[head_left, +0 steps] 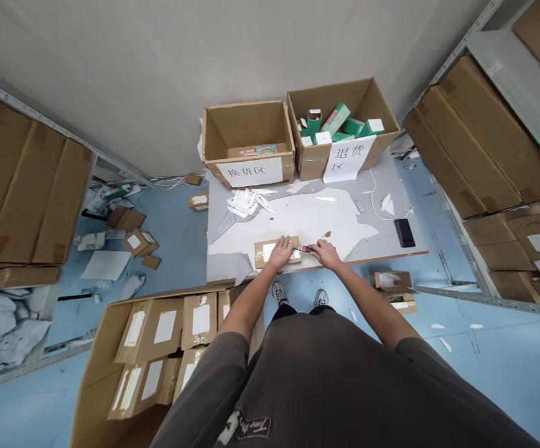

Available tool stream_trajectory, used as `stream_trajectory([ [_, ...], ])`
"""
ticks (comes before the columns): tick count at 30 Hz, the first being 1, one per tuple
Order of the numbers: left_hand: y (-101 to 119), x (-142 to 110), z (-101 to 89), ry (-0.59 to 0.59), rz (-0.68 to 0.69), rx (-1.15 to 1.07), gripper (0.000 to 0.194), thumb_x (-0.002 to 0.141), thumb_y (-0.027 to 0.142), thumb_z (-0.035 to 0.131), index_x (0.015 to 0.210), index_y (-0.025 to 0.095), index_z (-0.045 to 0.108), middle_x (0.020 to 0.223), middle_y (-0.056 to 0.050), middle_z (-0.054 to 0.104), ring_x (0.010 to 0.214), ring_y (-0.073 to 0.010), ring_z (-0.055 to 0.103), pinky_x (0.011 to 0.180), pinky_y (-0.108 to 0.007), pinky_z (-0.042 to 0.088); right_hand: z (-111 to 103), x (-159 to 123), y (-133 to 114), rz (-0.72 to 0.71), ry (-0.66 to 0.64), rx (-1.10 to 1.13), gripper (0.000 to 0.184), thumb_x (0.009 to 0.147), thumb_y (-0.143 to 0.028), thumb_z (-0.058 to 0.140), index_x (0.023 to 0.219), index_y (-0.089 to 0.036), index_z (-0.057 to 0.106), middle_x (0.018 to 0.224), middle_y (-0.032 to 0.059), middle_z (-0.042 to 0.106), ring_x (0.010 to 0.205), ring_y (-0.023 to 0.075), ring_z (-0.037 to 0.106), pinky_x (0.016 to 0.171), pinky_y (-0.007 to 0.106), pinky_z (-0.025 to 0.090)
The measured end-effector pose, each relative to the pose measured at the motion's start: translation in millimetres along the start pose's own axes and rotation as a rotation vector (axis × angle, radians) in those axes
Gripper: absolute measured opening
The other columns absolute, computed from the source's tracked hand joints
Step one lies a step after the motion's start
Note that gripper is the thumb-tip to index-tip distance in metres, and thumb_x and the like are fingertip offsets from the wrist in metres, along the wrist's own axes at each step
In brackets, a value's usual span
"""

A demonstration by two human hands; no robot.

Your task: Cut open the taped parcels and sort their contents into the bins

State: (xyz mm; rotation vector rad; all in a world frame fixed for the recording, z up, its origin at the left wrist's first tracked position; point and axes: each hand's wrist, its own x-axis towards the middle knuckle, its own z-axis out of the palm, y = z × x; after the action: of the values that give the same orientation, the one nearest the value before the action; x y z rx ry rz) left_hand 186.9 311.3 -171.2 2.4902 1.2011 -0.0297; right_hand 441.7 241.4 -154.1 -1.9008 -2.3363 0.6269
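A small flat cardboard parcel with a white label lies at the near edge of the table. My left hand presses down on the parcel's right part, fingers curled over it. My right hand is closed round a small red-handled cutter, whose tip points at the parcel's right end.
Two open cartons stand at the table's back: one nearly bare, one holding green and white boxes. A black phone, a white cable and paper scraps lie on the table. A big carton of parcels sits at my lower left. Shelves with boxes flank both sides.
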Motion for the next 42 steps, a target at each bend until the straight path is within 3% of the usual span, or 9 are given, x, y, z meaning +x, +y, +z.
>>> stream_trajectory([
  [13,-4,-8,21.2,0.053,-0.024,-0.079,0.036,0.102,0.017,0.048,0.135,0.016,0.061,0.164,-0.022,0.052,0.163,-0.0339,0.034,0.135,-0.065,0.028,1,20,21,-0.05,-0.015,0.05,0.045,0.111,-0.049,0.049,0.144,-0.028,0.071,0.119,0.0162,0.062,0.112,0.0335,0.055,0.093,0.042,0.043],
  [19,-6,-11,3.0,0.043,-0.046,-0.126,0.039,0.105,0.034,0.054,0.14,0.019,0.059,0.167,-0.018,0.049,0.164,-0.0312,0.031,0.135,-0.06,0.028,-7,-8,40,-0.007,0.037,0.101,0.047,0.111,-0.051,0.045,0.141,-0.026,0.072,0.115,0.0161,0.064,0.112,0.0338,0.057,0.096,0.043,0.047],
  [21,-9,-15,-10.9,-0.012,-0.005,-0.115,0.058,0.101,0.05,0.063,0.15,0.021,0.055,0.172,-0.016,0.041,0.166,-0.0336,0.026,0.135,-0.059,0.023,-10,-24,45,0.045,0.094,0.146,0.049,0.111,-0.052,0.043,0.14,-0.024,0.072,0.114,0.0163,0.064,0.111,0.0338,0.058,0.098,0.044,0.048],
  [23,-13,-19,-24.7,-0.107,0.062,-0.072,0.09,0.085,0.062,0.078,0.161,0.027,0.047,0.179,-0.013,0.028,0.168,-0.0401,0.016,0.135,-0.063,0.015,-12,-35,45,0.091,0.163,0.221,0.05,0.111,-0.052,0.043,0.139,-0.023,0.071,0.113,0.0162,0.065,0.111,0.0336,0.059,0.099,0.045,0.05],
  [25,-18,-22,-35.3,-0.197,0.077,-0.012,0.113,0.069,0.062,0.091,0.167,0.035,0.04,0.182,-0.01,0.018,0.167,-0.0466,0.007,0.132,-0.069,0.011,-12,-42,38,0.128,0.231,0.317,0.05,0.11,-0.053,0.043,0.14,-0.023,0.07,0.115,0.0156,0.066,0.113,0.0334,0.06,0.1,0.046,0.051],
  [27,-22,-23,-41.3,-0.239,0.012,0.044,0.118,0.066,0.056,0.094,0.168,0.04,0.038,0.183,-0.011,0.014,0.166,-0.0508,0.007,0.128,-0.075,0.011,-12,-43,28,0.165,0.289,0.409,0.05,0.109,-0.054,0.043,0.141,-0.024,0.068,0.118,0.0148,0.068,0.115,0.033,0.062,0.102,0.047,0.052],
  [30,-20,-20,-43.8,-0.207,-0.122,0.088,0.108,0.074,0.051,0.088,0.169,0.041,0.036,0.181,-0.015,0.018,0.162,-0.0535,0.019,0.123,-0.079,0.015,-9,-43,12,0.219,0.359,0.51,0.052,0.109,-0.056,0.043,0.141,-0.024,0.067,0.122,0.0141,0.069,0.116,0.032,0.063,0.104,0.048,0.052],
  [37,4,-6,-43.8,-0.105,-0.357,0.017,0.101,0.086,0.058,0.075,0.172,0.039,0.028,0.173,-0.021,0.03,0.143,-0.05,0.045,0.114,-0.073,0.037,-1,-43,-7,0.274,0.405,0.659,0.059,0.107,-0.066,0.042,0.14,-0.024,0.068,0.128,0.0147,0.069,0.121,0.0308,0.064,0.108,0.047,0.052],
  [42,28,-3,-34.7,-0.075,-0.461,0.023,0.098,0.089,0.057,0.07,0.173,0.037,0.026,0.177,-0.021,0.026,0.149,-0.052,0.039,0.115,-0.076,0.034,7,-31,-5,0.295,0.408,0.693,0.061,0.106,-0.066,0.042,0.138,-0.022,0.068,0.128,0.0156,0.07,0.119,0.0301,0.064,0.107,0.046,0.052],
])
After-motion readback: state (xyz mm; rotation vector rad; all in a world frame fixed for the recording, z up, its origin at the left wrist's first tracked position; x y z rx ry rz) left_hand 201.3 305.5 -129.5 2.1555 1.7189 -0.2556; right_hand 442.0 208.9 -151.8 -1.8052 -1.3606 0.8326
